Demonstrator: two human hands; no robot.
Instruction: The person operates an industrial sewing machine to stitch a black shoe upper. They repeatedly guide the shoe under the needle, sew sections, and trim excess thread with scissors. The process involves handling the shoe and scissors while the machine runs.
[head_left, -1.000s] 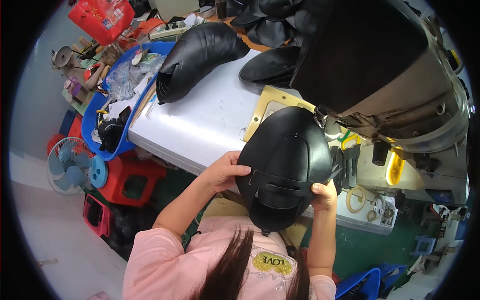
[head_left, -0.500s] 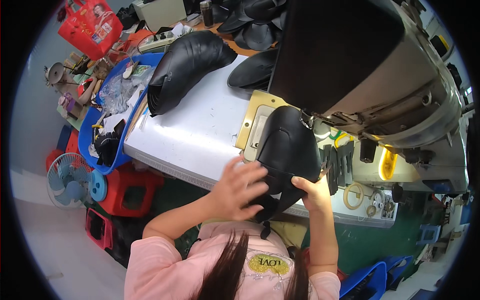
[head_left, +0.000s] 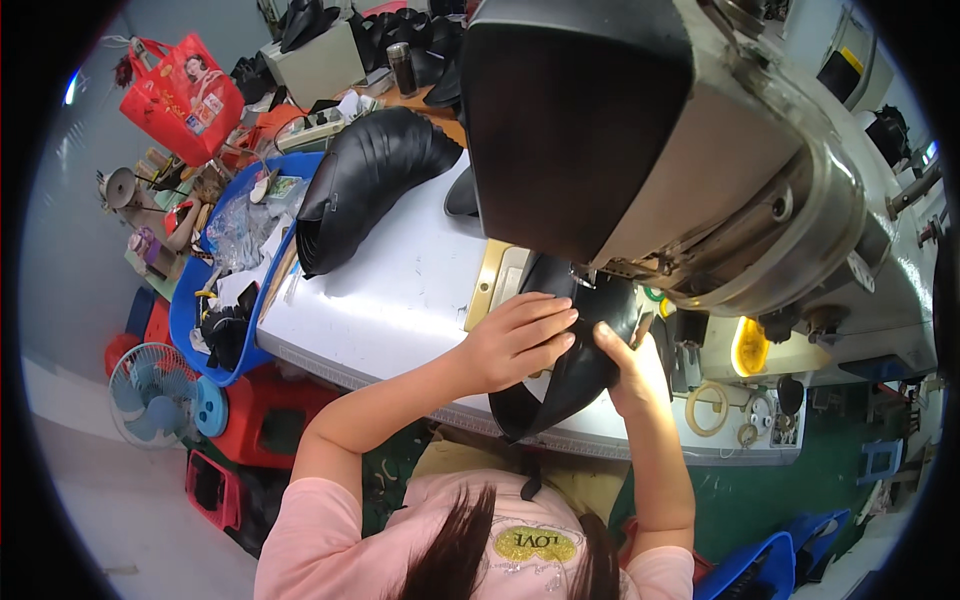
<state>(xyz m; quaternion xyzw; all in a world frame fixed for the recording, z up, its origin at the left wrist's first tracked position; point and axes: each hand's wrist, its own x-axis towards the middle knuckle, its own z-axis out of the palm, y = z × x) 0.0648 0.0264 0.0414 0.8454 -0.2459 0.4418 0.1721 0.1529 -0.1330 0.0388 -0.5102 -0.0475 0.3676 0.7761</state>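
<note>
Black leather piece (head_left: 575,370) half under machine head (head_left: 640,130)

Centre frame, the leather piece (head_left: 575,370) lies on the counter (head_left: 400,300) under the sewing machine (head_left: 680,160) at upper right — left hand (head_left: 515,340) on it, right hand (head_left: 630,375) beside. Upper left, a stacked bundle (head_left: 365,185); further left, a tub (head_left: 225,300) — fan (head_left: 150,395) below it.

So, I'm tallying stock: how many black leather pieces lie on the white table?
2 clearly: one under both hands at the machine, one large curved piece at the table's far left. Others may be hidden behind the machine.
</note>
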